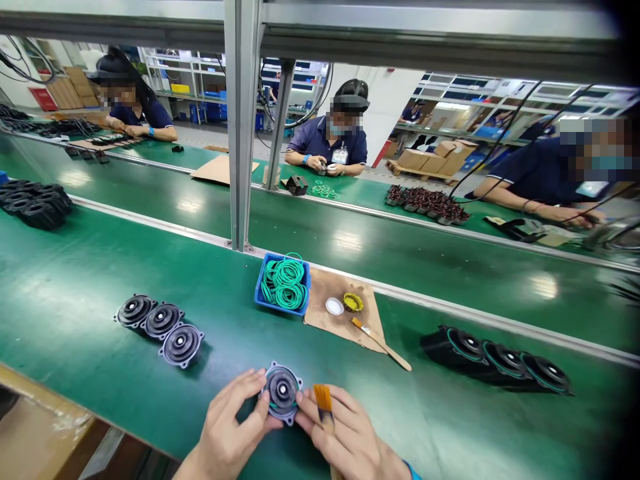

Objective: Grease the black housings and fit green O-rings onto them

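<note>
Between my two hands is a round dark housing [283,389] with a pale flanged rim; part of a green ring shows along its lower edge. The fingers of my left hand [233,417] grip its left side. My right hand [345,427] pinches the right side and also holds a brush [324,403] with orange bristles, pointing up. Three similar housings [161,320] stand to the left without visible green rings. On the right, three black housings [507,360] lie tilted in a row, with green rings around them. A blue bin [257,293] holds many green rings [287,280].
Behind the hands, brown cardboard [320,320] bears a white lid [334,306], a yellow-rimmed jar [353,302] and a second brush [383,343]. A metal post [239,133] rises at the table's back edge. Black parts [35,203] sit far left. Several people work across the conveyor.
</note>
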Tool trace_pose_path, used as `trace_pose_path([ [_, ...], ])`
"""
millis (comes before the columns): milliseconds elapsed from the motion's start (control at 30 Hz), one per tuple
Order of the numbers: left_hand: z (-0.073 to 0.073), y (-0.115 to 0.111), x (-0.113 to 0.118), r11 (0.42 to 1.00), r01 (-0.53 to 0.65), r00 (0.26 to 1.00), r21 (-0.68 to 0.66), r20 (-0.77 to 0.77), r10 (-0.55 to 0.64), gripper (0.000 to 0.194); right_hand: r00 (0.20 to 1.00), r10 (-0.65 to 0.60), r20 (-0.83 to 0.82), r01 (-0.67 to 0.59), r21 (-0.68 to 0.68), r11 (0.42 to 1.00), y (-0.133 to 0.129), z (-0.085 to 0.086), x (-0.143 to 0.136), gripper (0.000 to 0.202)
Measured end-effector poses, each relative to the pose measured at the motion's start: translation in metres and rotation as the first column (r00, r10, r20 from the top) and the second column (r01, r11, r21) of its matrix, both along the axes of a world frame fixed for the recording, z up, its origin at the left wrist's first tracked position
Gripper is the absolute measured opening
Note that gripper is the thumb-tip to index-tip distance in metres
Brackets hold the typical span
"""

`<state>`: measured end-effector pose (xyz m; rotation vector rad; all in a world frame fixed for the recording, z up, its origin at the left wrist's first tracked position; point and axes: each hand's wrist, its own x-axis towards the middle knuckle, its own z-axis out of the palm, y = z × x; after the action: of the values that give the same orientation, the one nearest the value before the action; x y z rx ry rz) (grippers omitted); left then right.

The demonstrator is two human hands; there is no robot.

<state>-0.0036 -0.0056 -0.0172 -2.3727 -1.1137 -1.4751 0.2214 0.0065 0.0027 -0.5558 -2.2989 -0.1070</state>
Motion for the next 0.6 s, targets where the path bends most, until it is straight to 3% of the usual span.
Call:
trace_pose_path([
  [100,-0.001,-0.001,0.005,1.0,-0.025,0.999,0.013,0.032,0.025,0.014,0.999,0.048,0.009,-0.049,0.029,0.998,0.002,-0.001,0.001,0.04],
  [233,-0.004,-0.004,0.01,0.994,-0.052,0.986,-0.095,0.152,0.066,0.012,0.991,0.131,-0.019,-0.129,0.088,0.988,0.004,-0.004,-0.004,0.045],
  [367,-0.007,-0.007,0.008,0.995,-0.04,0.992,-0.093,0.116,0.05,0.011,0.982,0.18,-0.059,-0.176,0.066,0.982,0.001,-0.003,-0.008,0.044],
  [500,-0.004,-0.007,-0.001,0.992,-0.008,0.999,-0.123,0.052,0.015,0.005,0.979,0.147,-0.143,-0.167,-0.145,0.975,0.003,0.005,0.0,0.028],
  [600,0.0,-0.004,-0.001,0.953,-0.031,0.997,-0.301,0.059,0.051,0.034,0.935,-0.117,-0.334,-0.035,-0.417,0.908,0.021,0.017,0.018,0.021],
])
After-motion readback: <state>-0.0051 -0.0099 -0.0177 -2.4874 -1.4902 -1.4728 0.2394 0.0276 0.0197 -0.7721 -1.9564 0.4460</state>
